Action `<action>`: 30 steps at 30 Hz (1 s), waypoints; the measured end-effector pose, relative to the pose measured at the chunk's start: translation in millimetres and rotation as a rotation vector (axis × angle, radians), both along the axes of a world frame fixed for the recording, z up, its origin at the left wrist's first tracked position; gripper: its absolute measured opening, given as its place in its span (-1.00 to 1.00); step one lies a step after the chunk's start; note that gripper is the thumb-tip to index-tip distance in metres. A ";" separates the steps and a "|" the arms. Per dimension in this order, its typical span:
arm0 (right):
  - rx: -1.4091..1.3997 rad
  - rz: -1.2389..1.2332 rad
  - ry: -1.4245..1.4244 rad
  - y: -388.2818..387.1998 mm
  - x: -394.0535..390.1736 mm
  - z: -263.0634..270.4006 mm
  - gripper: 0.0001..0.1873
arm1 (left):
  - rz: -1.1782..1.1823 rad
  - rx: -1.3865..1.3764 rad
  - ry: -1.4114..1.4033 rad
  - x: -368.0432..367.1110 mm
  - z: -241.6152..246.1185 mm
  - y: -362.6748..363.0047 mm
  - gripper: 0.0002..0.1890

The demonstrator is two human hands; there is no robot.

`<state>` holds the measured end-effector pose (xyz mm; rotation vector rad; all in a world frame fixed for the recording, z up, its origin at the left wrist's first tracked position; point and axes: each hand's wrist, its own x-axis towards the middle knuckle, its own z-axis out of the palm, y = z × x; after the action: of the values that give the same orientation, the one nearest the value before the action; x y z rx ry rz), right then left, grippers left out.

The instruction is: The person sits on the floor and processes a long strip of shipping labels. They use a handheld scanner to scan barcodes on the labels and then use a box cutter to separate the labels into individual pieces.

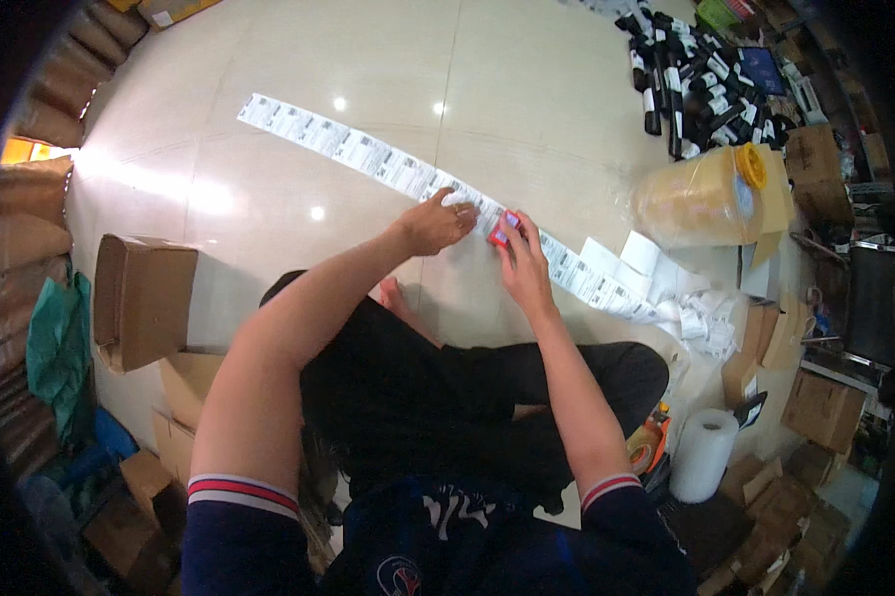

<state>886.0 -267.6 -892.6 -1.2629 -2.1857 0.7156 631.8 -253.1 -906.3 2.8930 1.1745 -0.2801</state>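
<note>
A long strip of printed paper labels [358,153] runs diagonally across the tiled floor in front of me. My left hand [438,225] is over the strip's middle, its fingers curled down at the paper; whether they pinch anything is not plain. Between the thumb and fingers of my right hand [525,257] is a small red object [505,228] with a pale face, held at the strip. To the right, the strip leads into a heap of folded and crumpled label paper [704,316].
Several black packages with white labels [704,89] lie piled at the upper right. Nearer are a large wrapped plastic container [697,197] with a yellow cap and a bubble wrap roll [704,456]. A cardboard box [146,298] stands at left, and tape rolls [644,447] lie by my right knee.
</note>
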 end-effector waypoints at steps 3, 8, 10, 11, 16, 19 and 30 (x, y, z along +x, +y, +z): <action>0.036 -0.004 0.109 1.7 14.8 5.4 -0.41 | 0.017 -0.007 0.009 -12.2 -1.4 1.6 -0.42; 0.065 -0.084 0.081 -4.3 38.9 14.5 -0.39 | 0.062 -0.044 0.210 -74.0 14.5 2.6 -0.36; 0.028 -0.044 0.119 -6.5 34.7 14.9 -0.38 | 0.084 -0.058 0.239 -92.9 20.8 2.2 -0.38; -0.013 -0.031 0.140 -7.7 29.4 14.7 -0.37 | 0.096 -0.065 0.251 -99.3 22.9 0.8 -0.40; -0.019 0.055 0.124 -9.9 -5.2 10.3 -0.41 | 0.132 -0.061 0.229 -105.3 22.6 -4.3 -0.46; 0.003 0.075 0.058 -13.2 -24.4 3.6 -0.43 | 0.130 -0.055 0.239 -104.1 20.2 -5.6 -0.46; 0.082 -0.083 0.094 -27.1 0.7 17.9 -0.42 | 0.334 -0.055 0.341 -136.5 24.6 -0.4 -0.41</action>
<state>886.7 -294.7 -874.7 -1.2449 -2.0535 0.6327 495.4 -253.5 -881.7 2.6070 1.6376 -0.8027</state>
